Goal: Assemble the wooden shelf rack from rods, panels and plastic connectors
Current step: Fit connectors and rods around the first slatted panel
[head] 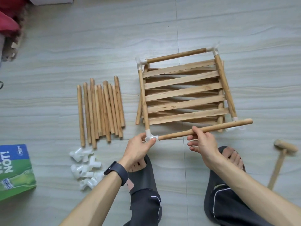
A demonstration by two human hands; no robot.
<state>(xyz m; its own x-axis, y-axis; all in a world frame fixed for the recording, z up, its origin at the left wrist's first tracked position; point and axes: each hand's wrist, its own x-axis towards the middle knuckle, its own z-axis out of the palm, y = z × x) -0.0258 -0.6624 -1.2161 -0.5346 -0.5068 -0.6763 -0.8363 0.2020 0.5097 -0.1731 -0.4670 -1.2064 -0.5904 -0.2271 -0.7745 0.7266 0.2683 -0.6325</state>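
Note:
A partly built frame of wooden rods and white plastic corner connectors lies over a stack of slatted wooden panels on the floor. My left hand pinches the near left connector. My right hand grips a wooden rod whose left end sits in that connector. The rod's right end passes above the near right connector, apart from it. Several loose rods lie in a row to the left. A heap of spare white connectors sits below them.
A wooden mallet lies on the floor at the right. A green and blue box stands at the left edge. My two feet in dark slippers rest below the frame. Red fabric shows in the top left corner.

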